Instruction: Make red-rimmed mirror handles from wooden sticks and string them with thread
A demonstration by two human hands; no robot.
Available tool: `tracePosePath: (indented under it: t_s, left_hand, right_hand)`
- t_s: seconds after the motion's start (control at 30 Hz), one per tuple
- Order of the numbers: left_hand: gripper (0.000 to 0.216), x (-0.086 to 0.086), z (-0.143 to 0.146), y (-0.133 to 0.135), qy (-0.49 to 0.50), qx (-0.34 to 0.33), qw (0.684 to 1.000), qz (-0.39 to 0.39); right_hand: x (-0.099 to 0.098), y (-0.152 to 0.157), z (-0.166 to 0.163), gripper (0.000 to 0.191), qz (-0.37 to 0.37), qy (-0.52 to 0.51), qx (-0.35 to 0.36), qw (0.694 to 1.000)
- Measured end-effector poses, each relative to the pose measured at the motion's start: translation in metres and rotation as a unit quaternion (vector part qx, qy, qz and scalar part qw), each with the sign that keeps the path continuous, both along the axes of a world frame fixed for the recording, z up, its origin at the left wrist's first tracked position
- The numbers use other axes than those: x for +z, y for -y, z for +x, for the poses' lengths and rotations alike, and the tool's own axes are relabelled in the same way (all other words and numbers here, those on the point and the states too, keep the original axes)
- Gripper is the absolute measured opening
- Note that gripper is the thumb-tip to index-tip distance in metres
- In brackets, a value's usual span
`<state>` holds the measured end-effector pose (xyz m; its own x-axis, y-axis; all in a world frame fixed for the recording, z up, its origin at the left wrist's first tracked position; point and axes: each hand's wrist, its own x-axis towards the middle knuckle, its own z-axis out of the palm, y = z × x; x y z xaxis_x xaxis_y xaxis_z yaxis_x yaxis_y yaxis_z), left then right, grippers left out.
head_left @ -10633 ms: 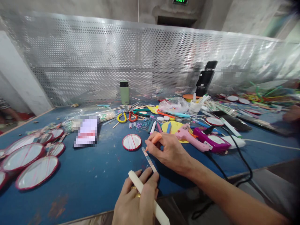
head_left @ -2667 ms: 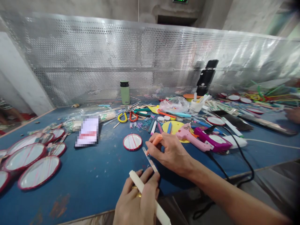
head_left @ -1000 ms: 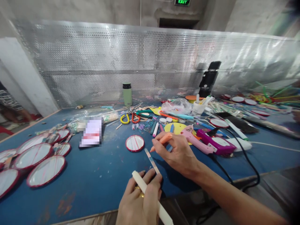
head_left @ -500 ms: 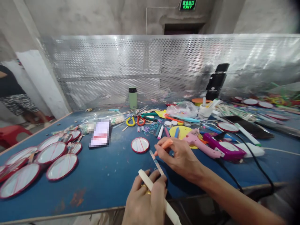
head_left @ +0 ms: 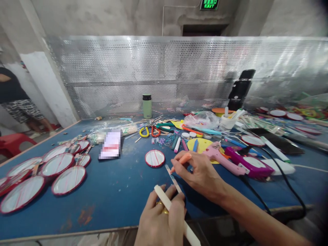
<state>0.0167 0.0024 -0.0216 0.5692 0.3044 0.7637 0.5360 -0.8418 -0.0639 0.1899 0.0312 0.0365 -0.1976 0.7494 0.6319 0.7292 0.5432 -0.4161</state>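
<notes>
Left hand (head_left: 162,218) closed round cream rod (head_left: 163,199), fingertips on striped strip (head_left: 173,179), near front edge of counter (head_left: 115,205). Right hand (head_left: 202,172) pinched on orange marker (head_left: 183,158), tip by strip's far end.

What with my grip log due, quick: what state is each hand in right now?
Left hand: closed, holding a cream marker and the near end of a striped strip.
Right hand: closed, holding an orange marker.
</notes>
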Motion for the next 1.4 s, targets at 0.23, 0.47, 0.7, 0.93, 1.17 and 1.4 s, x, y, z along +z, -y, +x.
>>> tracePosePath:
  t_s: [0.23, 0.47, 0.7, 0.93, 1.17, 1.4]
  left_hand:
    - [0.025, 0.004, -0.001, -0.002, -0.013, -0.032, 0.999, 0.012]
    - [0.026, 0.004, -0.006, -0.006, -0.046, -0.041, 0.998, 0.016]
    - [0.028, 0.009, -0.007, -0.005, -0.059, -0.048, 0.997, 0.019]
    - [0.030, 0.006, -0.009, -0.006, -0.055, -0.060, 0.996, 0.020]
    - [0.027, 0.008, -0.022, -0.001, -0.012, -0.056, 0.997, -0.044]
    - [0.035, 0.002, -0.040, -0.014, -0.033, -0.063, 0.995, -0.076]
  right_hand:
    - [0.017, 0.012, 0.012, 0.020, 0.052, -0.020, 0.009, 0.998]
    - [0.026, 0.027, 0.042, 0.019, 0.057, 0.073, -0.006, 0.996]
    - [0.009, 0.042, 0.032, 0.017, 0.008, 0.195, 0.027, 0.980]
    - [0.009, 0.052, 0.031, 0.032, -0.043, 0.197, 0.028, 0.979]
    - [0.014, 0.038, 0.032, 0.031, -0.042, 0.192, 0.022, 0.980]
    - [0.015, 0.012, 0.029, 0.042, -0.033, 0.332, -0.009, 0.943]
